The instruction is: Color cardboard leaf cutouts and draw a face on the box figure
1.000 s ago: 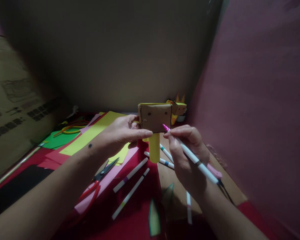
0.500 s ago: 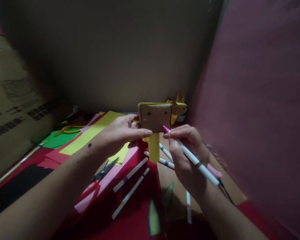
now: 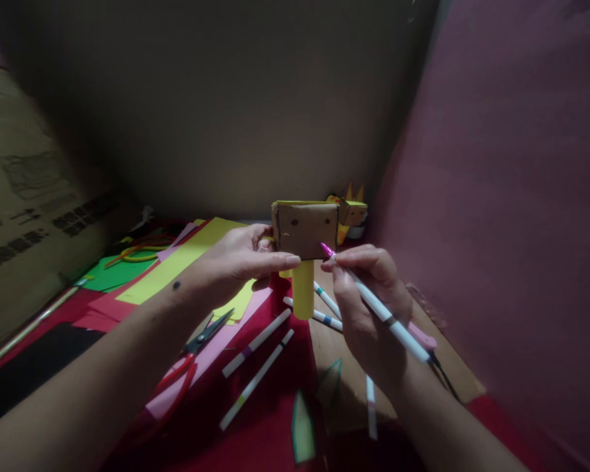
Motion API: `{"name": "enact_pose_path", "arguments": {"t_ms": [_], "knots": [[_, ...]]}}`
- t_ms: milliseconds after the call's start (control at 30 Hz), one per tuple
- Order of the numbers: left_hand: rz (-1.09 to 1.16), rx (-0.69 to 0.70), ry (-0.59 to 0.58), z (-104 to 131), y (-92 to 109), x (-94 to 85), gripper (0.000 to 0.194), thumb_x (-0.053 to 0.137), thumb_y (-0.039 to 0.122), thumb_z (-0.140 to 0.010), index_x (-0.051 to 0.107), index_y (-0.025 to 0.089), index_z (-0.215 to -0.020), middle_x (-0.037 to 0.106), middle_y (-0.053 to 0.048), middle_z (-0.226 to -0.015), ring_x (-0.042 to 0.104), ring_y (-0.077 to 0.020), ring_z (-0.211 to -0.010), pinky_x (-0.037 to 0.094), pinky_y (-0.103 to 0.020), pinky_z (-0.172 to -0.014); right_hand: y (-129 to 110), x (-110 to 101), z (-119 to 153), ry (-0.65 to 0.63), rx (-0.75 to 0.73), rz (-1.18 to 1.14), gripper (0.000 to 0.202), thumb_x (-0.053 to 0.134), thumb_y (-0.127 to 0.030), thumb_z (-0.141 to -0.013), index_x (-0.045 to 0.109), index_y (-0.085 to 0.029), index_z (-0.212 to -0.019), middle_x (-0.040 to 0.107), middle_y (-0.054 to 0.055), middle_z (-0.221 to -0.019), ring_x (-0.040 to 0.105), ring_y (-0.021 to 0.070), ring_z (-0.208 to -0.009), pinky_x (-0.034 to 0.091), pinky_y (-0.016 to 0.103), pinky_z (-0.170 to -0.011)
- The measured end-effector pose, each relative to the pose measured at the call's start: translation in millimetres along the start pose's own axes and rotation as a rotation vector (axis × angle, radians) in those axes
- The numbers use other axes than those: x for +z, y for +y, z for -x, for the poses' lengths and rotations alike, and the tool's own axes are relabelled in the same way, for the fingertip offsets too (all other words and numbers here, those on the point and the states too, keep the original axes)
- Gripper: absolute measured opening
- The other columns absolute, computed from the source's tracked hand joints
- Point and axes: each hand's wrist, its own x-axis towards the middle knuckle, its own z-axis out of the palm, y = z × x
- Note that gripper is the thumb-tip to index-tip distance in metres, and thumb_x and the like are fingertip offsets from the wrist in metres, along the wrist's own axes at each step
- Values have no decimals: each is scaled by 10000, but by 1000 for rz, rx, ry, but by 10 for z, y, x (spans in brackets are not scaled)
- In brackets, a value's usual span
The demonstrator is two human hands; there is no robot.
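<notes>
My left hand (image 3: pixel 255 255) grips the left side of a cardboard box figure (image 3: pixel 307 229), thumb along its lower edge. Two dark dots show on the box's front face, and yellow paper tubes (image 3: pixel 303 292) stick out beneath it. My right hand (image 3: pixel 368 295) is closed round a white felt-tip marker (image 3: pixel 388 318). The marker's magenta tip lies at the lower right of the box face; whether it touches the cardboard I cannot tell. The left fingers behind the box are partly hidden.
Red-handled scissors (image 3: pixel 196 351) lie on coloured paper sheets (image 3: pixel 177 269) at the left. Several white markers (image 3: pixel 255 344) are scattered over the red cloth and the cardboard. Behind the box stands another cardboard figure (image 3: pixel 354 213) with orange spikes. A pink tool (image 3: pixel 423 337) with a cord lies at right.
The box figure has shifted very slightly to the right, and the marker tip has risen a little. Both hands keep their hold.
</notes>
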Motion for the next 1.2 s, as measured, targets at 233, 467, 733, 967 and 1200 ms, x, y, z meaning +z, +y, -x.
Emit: {"name": "enact_pose_path", "arguments": {"t_ms": [233,467,733,967,1200], "knots": [[1,-2,-3,-13,-28,-21,272,845,242,-740,625,202,-895,486,71,-582,457,-68,-432,342,-178,-388,12,-7,-6,-4,-18,15,142,593,-76,-870,609,-216,-878,647,-8,-835,679,159,-805,501,296,-649],[-4,0,-12,-8,-2,-15,229,818,206,-759,624,195,-881,475,75,-579,455,-61,-435,351,-169,-391,28,-21,-1,-28,-45,-9,152,582,-60,-861,610,-209,-876,641,1,-850,665,162,-807,505,319,-693],[-25,-2,-14,-1,1,-5,257,839,227,-740,621,206,-873,455,76,-573,448,-72,-441,338,-182,-391,36,-7,16,-23,-36,-20,158,605,-60,-864,616,-216,-888,637,-6,-856,656,157,-817,510,326,-719],[-29,8,-3,-6,-9,-6,302,869,277,-717,633,214,-894,467,59,-580,451,-90,-446,329,-208,-393,6,1,13,0,8,-14,134,609,-92,-874,622,-224,-887,650,-14,-833,672,153,-814,515,293,-664],[-6,-2,3,-3,2,6,304,869,255,-710,640,204,-903,493,58,-601,449,-79,-447,327,-206,-398,-3,1,14,35,31,22,102,626,-127,-888,601,-226,-880,654,-13,-828,685,157,-793,526,303,-671]]}}
